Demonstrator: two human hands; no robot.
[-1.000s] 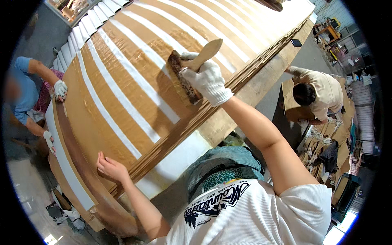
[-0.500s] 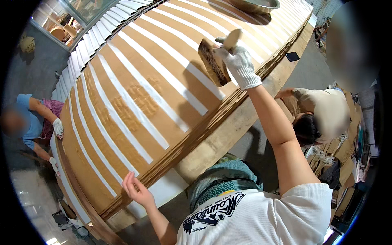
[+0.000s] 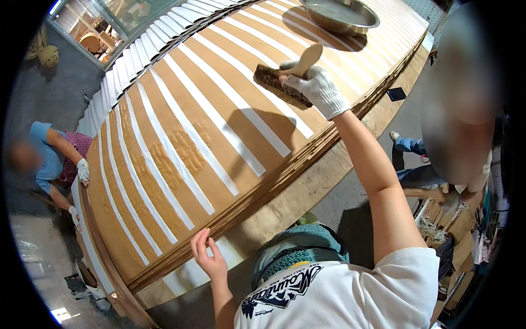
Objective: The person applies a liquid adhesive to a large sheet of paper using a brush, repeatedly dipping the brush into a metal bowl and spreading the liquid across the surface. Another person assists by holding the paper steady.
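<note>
My right hand (image 3: 322, 92), in a white knitted glove, grips a wide brush (image 3: 276, 83) by its pale handle. The dark bristles are above or against the brown sheets (image 3: 216, 112); I cannot tell whether they touch. These sheets lie fanned in a stack, each showing a white strip along its edge. Wet, shiny smears (image 3: 183, 151) mark the left part of the sheets. My bare left hand (image 3: 211, 257) is by the near edge of the stack, fingers apart, holding nothing.
A metal bowl (image 3: 342, 19) sits on the far part of the sheets. A dark flat object (image 3: 396, 94) lies on the wooden board at right. On the left, a co-worker's gloved hands (image 3: 83, 171) rest by a wooden bar (image 3: 104, 247). Another person sits at right beside cardboard.
The brush has tilted, its bristles now turned farther down and left. My left hand has shifted right along the near edge. The person at right has straightened up from bending.
</note>
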